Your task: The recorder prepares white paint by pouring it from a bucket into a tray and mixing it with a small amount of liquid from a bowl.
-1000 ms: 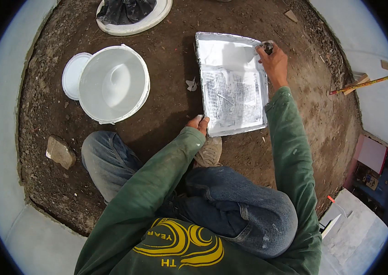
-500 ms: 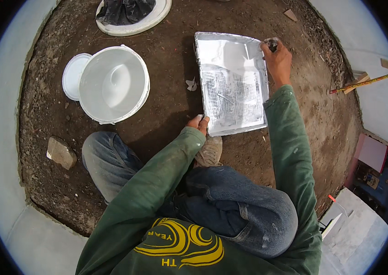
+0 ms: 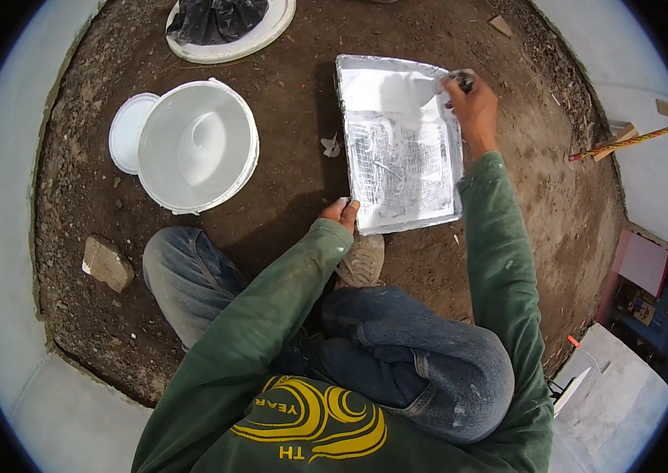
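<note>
A paint tray (image 3: 401, 181), smeared with white paint over a gridded floor, lies tilted in front of me. My left hand (image 3: 341, 214) is closed on its near left edge. At the far right rim is my right hand (image 3: 476, 110), its fingers closed round a small crumpled grey-white wad (image 3: 458, 80), perhaps a rag; its material is not plain. That wad sits over the tray's inner right corner. To the left stands a white bucket (image 3: 197, 147), bare inside but for a bright patch of light, with a round white lid (image 3: 127, 132) beside it.
Farther off, a black plastic bag (image 3: 216, 17) rests on a white round lid (image 3: 275, 24). A stone (image 3: 108, 262) lies near my left knee on the dirt ground. Pale walls (image 3: 3, 236) curve round both sides. A paint roller (image 3: 586, 351) is at lower right.
My right hand has shifted slightly left and inward, bringing the wad from the tray's outer rim over its inner surface. My left hand keeps its hold on the near corner.
</note>
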